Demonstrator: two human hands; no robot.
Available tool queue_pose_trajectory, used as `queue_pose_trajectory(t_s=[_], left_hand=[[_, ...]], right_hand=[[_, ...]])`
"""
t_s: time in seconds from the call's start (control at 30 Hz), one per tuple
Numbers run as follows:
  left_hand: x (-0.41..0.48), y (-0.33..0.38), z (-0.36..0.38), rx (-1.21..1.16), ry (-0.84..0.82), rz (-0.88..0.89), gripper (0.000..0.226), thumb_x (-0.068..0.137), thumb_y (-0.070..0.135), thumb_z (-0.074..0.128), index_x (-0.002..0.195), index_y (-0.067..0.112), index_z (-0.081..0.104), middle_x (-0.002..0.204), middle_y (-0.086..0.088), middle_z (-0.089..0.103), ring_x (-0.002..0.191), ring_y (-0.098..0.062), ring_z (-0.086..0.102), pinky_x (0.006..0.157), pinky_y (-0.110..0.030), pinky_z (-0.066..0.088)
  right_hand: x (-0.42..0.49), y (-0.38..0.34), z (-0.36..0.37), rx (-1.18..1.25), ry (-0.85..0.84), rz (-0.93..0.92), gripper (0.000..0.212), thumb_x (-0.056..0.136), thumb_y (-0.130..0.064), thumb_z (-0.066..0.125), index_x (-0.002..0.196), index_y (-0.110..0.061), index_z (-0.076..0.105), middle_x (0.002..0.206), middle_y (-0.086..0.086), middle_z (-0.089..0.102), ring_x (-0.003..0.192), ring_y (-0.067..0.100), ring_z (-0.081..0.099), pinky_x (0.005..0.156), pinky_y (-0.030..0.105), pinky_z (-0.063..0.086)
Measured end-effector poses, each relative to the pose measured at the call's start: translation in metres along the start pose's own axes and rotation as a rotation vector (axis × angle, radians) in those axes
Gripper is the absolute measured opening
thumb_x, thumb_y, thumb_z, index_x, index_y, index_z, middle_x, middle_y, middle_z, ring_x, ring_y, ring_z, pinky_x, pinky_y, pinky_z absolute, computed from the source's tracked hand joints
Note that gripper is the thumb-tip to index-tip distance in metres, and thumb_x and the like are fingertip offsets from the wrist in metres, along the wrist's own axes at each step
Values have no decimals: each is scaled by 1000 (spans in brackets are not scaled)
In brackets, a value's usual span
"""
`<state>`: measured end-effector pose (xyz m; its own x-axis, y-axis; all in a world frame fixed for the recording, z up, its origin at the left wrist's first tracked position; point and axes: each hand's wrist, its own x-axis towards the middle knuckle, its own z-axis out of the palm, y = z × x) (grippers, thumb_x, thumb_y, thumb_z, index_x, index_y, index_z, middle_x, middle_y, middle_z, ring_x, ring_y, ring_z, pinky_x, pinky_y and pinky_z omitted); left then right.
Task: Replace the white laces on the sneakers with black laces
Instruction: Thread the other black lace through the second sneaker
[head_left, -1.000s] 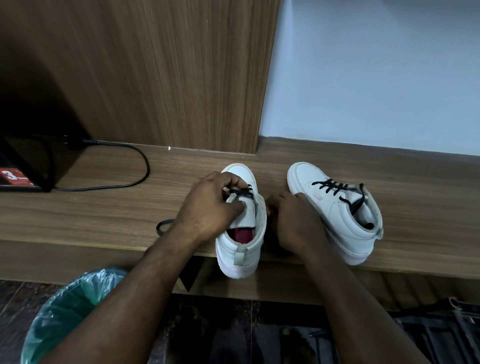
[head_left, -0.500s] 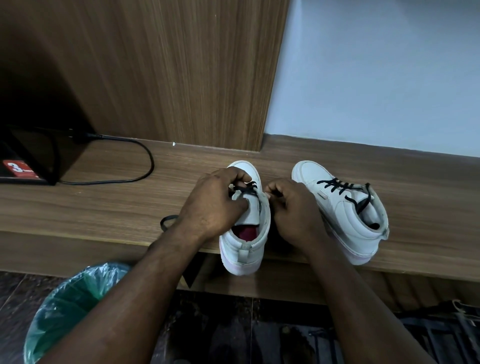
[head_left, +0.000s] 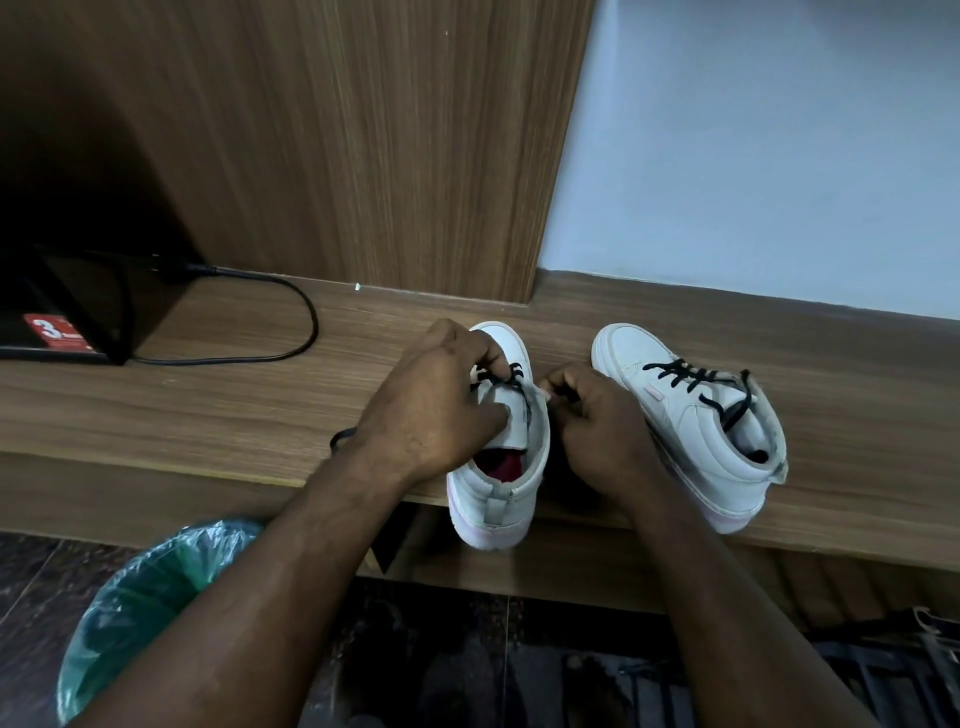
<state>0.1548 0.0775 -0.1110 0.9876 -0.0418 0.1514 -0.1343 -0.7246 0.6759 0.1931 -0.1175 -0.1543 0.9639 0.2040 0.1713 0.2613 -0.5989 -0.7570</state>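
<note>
Two white high-top sneakers stand on a wooden shelf (head_left: 218, 415). The left sneaker (head_left: 498, 483) has its heel hanging over the front edge, and a black lace (head_left: 501, 376) crosses its lower eyelets. My left hand (head_left: 436, 400) grips its tongue and left side, fingers curled over the lace. My right hand (head_left: 597, 415) pinches the black lace at the shoe's right side. A loose end of lace (head_left: 340, 439) loops out behind my left wrist. The right sneaker (head_left: 696, 426) is fully laced in black and stands untouched.
A black device (head_left: 52, 332) with a red label sits at the far left, its black cable (head_left: 291, 338) curving across the shelf. A wood panel rises behind it and a pale wall stands at the right. A bin with a green liner (head_left: 150, 592) stands on the floor below.
My right hand has come up from beside the shoe to the lace at its right edge. My left hand keeps its grip on the tongue. The view has shifted slightly.
</note>
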Motion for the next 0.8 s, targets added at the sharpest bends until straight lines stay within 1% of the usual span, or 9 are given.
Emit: queue_pose_trajectory(t_s=[0.07, 0.17, 0.27, 0.33, 0.47, 0.53, 0.63, 0.73, 0.8], left_hand=[[-6, 5, -7, 132, -71, -7, 36, 71, 31, 83, 97, 41, 61, 110, 16, 42, 103, -9, 49, 80, -27, 48], [-13, 16, -9, 306, -158, -57, 42, 70, 43, 83, 102, 46, 56, 113, 14, 35, 107, -11, 42, 79, -32, 50], [-13, 26, -5, 477, -120, -65, 38, 78, 39, 77, 111, 44, 60, 121, 7, 33, 113, -17, 43, 78, -35, 50], [-12, 29, -4, 530, -121, -58, 33, 82, 34, 74, 113, 41, 65, 124, 6, 34, 115, -18, 43, 80, -36, 52], [-13, 26, -10, 474, -80, 34, 15, 88, 38, 69, 101, 40, 75, 124, 17, 43, 114, -13, 44, 82, -36, 54], [-14, 24, -14, 440, 0, 106, 16, 89, 40, 65, 100, 38, 78, 123, 18, 51, 111, -13, 45, 84, -36, 51], [-12, 21, -18, 418, 103, 232, 17, 89, 32, 68, 101, 29, 80, 116, 14, 63, 102, -16, 51, 86, -36, 47], [-12, 21, -17, 306, 147, 277, 12, 88, 25, 71, 96, 22, 80, 107, 12, 68, 94, -17, 63, 75, -39, 52], [-12, 20, -15, 255, 133, 288, 14, 90, 29, 68, 96, 23, 80, 106, 14, 69, 90, -14, 66, 69, -39, 55]], right_hand=[[0, -1, 1, 4, -1, 11, 9, 97, -19, 66, 88, -20, 67, 89, -6, 70, 82, 16, 65, 78, 45, 55], [-1, -3, 3, 20, -1, 29, 9, 97, -20, 66, 88, -18, 66, 89, -5, 70, 82, 17, 64, 78, 43, 54], [-3, -6, 3, 49, -5, 39, 10, 97, -21, 65, 88, -19, 65, 90, -4, 70, 83, 18, 65, 78, 41, 54], [-4, -6, 4, 40, -10, 39, 11, 98, -21, 64, 88, -18, 64, 90, -2, 70, 83, 18, 64, 76, 39, 53], [-5, -7, 4, 9, -23, 40, 11, 98, -19, 63, 88, -20, 63, 90, -1, 69, 80, 15, 60, 71, 30, 43], [-4, -9, 5, -15, -20, 18, 10, 99, -17, 63, 89, -18, 61, 89, 1, 68, 80, 17, 58, 70, 29, 40], [-4, -11, 5, -26, -18, 8, 16, 98, -14, 63, 84, -20, 57, 85, -1, 65, 77, 15, 54, 68, 30, 37], [-4, -10, 4, -60, -17, 8, 17, 98, -14, 62, 84, -18, 56, 85, 3, 65, 79, 19, 55, 69, 34, 41], [-4, -10, 4, -69, -17, 6, 16, 99, -15, 62, 84, -17, 57, 85, 4, 66, 79, 20, 56, 70, 36, 43]])
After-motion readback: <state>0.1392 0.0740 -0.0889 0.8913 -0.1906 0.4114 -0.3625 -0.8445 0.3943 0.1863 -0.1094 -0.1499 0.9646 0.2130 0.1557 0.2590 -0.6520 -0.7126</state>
